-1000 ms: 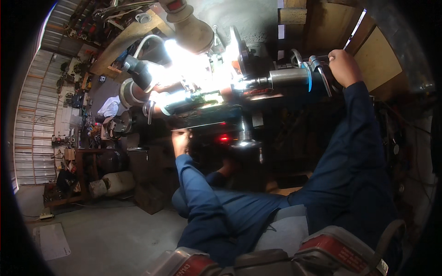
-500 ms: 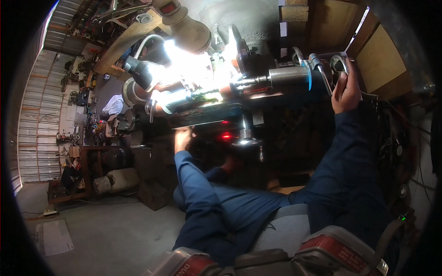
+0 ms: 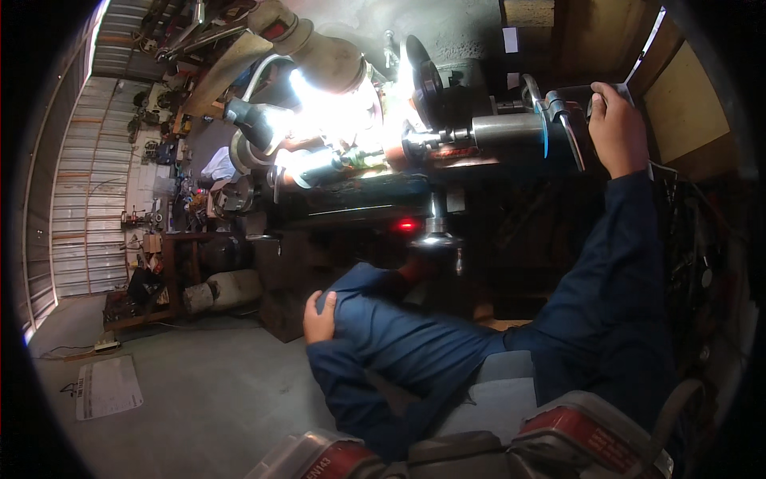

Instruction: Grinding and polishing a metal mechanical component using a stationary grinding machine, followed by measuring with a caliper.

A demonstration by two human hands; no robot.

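A metal-turning lathe runs across the upper middle, its centre washed out by bright lamp light. Its grey steel tailstock barrel point(image 3: 507, 131) points left, with a bent metal lever point(image 3: 568, 132) at its right end. Just right of that lever is my right hand point(image 3: 617, 132), its fingers curled over the tailstock handwheel, which the hand mostly hides. My left hand point(image 3: 320, 318) lies on my blue-clad left knee point(image 3: 355, 299), thumb apart from the fingers, holding nothing. A shiny carriage handwheel point(image 3: 436, 242) with a small handle sticks out below the lathe bed point(image 3: 351, 199), touched by neither hand.
A jointed work lamp point(image 3: 331, 60) hangs over the lathe from above. A red light point(image 3: 406, 225) glows under the bed. At left, a low bench point(image 3: 169, 275) stands near a pale cylindrical tank point(image 3: 227, 291). A white printed sheet point(image 3: 109, 387) lies on the concrete floor.
My left hand has come away from the front of the lathe bed, down onto my knee. My right hand has shifted slightly at the tailstock wheel. The view has moved a little.
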